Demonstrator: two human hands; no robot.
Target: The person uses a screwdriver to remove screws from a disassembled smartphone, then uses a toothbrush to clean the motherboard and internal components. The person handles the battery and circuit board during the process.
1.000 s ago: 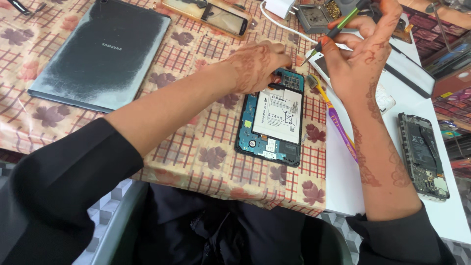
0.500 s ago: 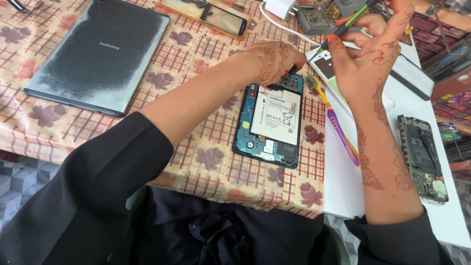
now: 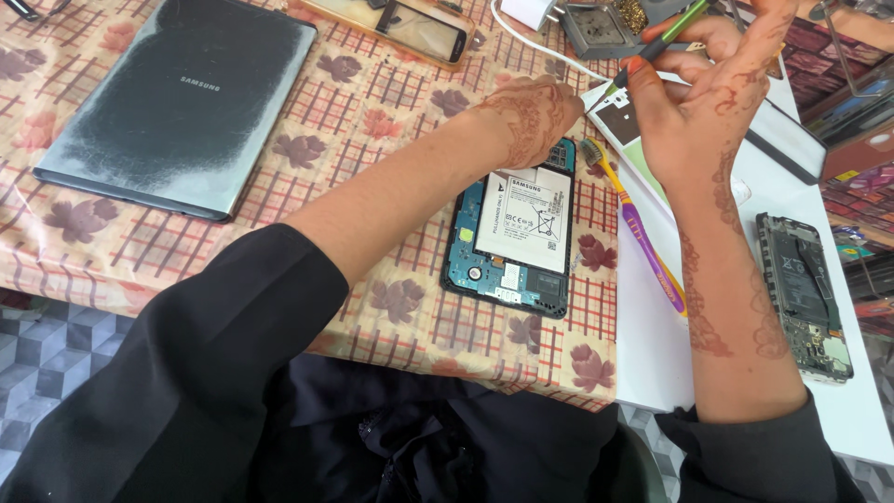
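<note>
Two henna-patterned hands work over an opened smartphone with its back cover off, white battery and blue circuit board exposed [image 3: 515, 233], lying on a checked, leaf-printed tablecloth [image 3: 372, 158]. The left hand [image 3: 531, 116] rests on the phone's top edge, fingers curled down against it, pinning it in place; whether anything is pinched between the fingertips cannot be told. The right hand [image 3: 694, 112] hovers at about one o'clock from the phone, thumb and fingers closed around a slim green-handled tool [image 3: 661, 42], its dark tip pointing down and toward the left hand. The phone's long axis runs roughly twelve to six o'clock, tilted slightly, with its top end nearest both hands; the left hand is the one touching it, while the tool tip stands just beside that hand, near the phone's top corner. A purple and yellow toothbrush [image 3: 643, 242] lies at three o'clock from the phone. A large dark grey tablet, back side up [image 3: 177, 102], sits well apart at ten o'clock, and a second stripped phone frame [image 3: 803, 293] lies on a white board [image 3: 652, 363] at the far right.
</note>
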